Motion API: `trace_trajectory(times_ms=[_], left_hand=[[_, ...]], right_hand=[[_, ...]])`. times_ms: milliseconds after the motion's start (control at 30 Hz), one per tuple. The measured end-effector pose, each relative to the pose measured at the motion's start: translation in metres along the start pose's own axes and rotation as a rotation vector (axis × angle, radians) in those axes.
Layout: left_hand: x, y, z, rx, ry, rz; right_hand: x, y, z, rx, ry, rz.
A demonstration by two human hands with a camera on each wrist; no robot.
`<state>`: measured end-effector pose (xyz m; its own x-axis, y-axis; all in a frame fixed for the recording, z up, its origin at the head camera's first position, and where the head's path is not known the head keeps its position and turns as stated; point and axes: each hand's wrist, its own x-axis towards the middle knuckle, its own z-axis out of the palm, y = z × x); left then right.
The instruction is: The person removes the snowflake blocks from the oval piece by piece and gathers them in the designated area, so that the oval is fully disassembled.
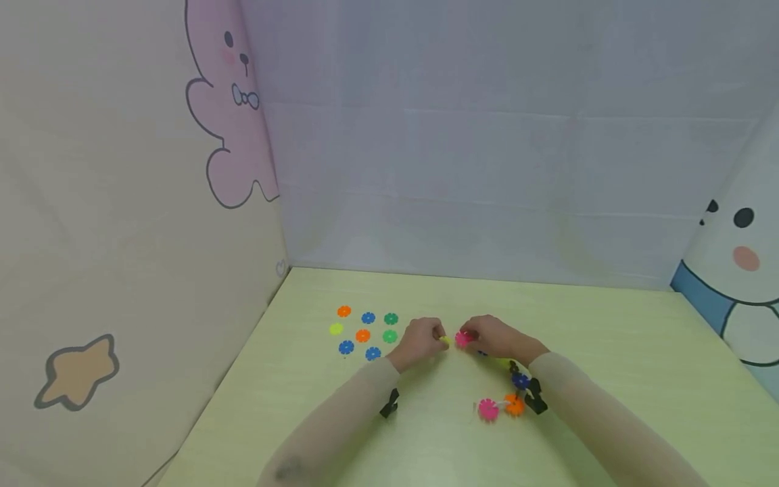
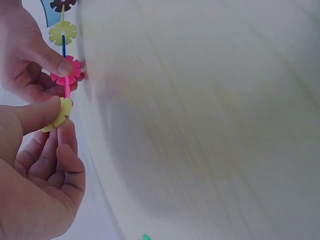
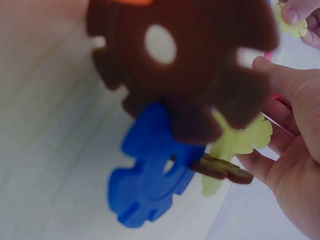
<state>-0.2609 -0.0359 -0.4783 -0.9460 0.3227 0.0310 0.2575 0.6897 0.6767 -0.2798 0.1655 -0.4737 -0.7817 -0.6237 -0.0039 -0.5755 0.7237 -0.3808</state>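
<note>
My left hand (image 1: 420, 343) pinches a yellow notched snowflake disc (image 2: 64, 112) between thumb and fingers. Close beside it, my right hand (image 1: 498, 338) pinches a pink snowflake disc (image 1: 463, 339) at the end of a linked chain. An edge-on pink piece (image 2: 67, 88) sits between the two, its lower end right at the yellow disc's rim. Along the chain come another yellow disc (image 2: 62, 33), a brown disc (image 3: 200, 65) and a blue disc (image 3: 150, 170). The chain curves under my right wrist to an orange disc (image 1: 514, 405) and a pink end disc (image 1: 489, 409).
Several loose discs lie in loose rows left of my hands, among them an orange disc (image 1: 344, 311), a blue disc (image 1: 346, 347) and a green disc (image 1: 391, 318). The pale table (image 1: 292, 419) meets a curtain (image 1: 487, 169) at its back edge.
</note>
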Motion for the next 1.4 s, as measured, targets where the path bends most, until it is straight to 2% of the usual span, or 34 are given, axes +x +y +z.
trace_trajectory(times_ms=[133, 367, 567, 733, 1100, 1400], left_hand=[[-0.004, -0.007, -0.007, -0.029, -0.005, -0.029], [-0.002, -0.028, -0.016, -0.143, -0.004, -0.069], [0.000, -0.040, -0.024, -0.165, 0.006, -0.097], [0.003, -0.044, -0.028, -0.138, 0.009, -0.136], [0.009, -0.047, -0.027, -0.090, 0.016, -0.156], [0.011, -0.041, -0.026, -0.052, 0.018, -0.189]], right_hand=[[-0.001, -0.002, 0.000, -0.004, -0.012, 0.026], [-0.002, -0.004, -0.002, -0.008, -0.013, 0.009], [-0.001, -0.003, -0.001, -0.009, -0.018, 0.010], [-0.002, -0.003, 0.000, -0.001, -0.022, 0.009], [0.000, 0.000, 0.000, -0.001, -0.026, 0.021], [0.001, 0.002, 0.002, 0.004, -0.033, 0.043]])
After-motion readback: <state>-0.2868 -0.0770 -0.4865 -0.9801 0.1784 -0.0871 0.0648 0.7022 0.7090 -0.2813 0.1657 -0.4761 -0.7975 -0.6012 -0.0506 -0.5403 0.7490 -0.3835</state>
